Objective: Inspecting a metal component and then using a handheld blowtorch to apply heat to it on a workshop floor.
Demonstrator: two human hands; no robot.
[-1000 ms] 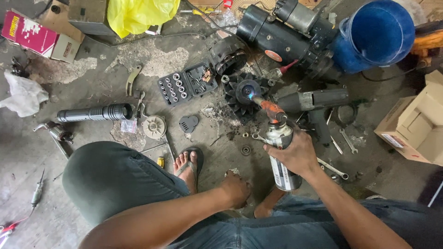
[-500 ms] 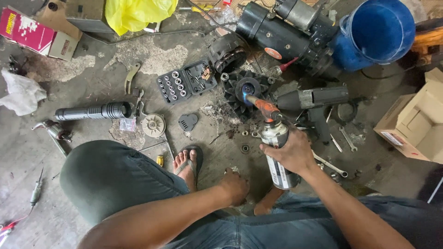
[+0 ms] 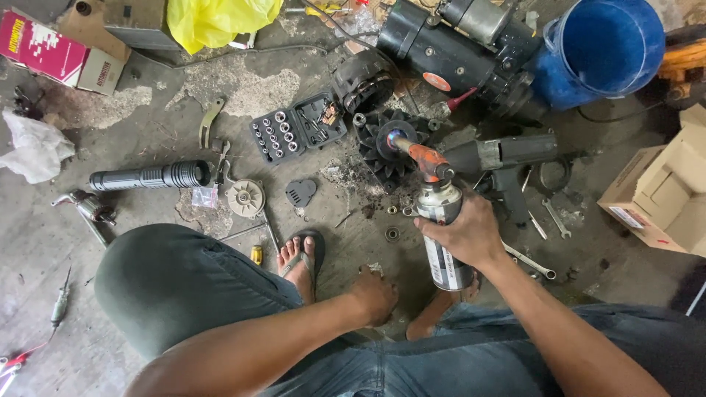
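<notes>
My right hand [image 3: 467, 234] grips a gas torch canister [image 3: 443, 242] with an orange nozzle head [image 3: 426, 158]. The nozzle points at the hub of a black finned alternator part [image 3: 386, 143] on the floor, where a small bluish flame shows. My left hand [image 3: 373, 294] rests on the concrete floor between my two feet, fingers curled down, holding nothing that I can see. Small rings and nuts [image 3: 392, 234] lie just left of the canister.
An open socket set case [image 3: 294, 132], a black cylinder [image 3: 151, 176], a round pulley disc [image 3: 245, 197], a power tool [image 3: 507, 158], wrenches [image 3: 526, 259], a large black motor [image 3: 456, 48], a blue bucket [image 3: 603, 48], cardboard boxes [image 3: 658, 195] and a yellow bag [image 3: 220, 18] surround me.
The torch and my right hand have held nearly still, the nozzle staying aimed at the alternator hub. My left hand has stayed on the floor.
</notes>
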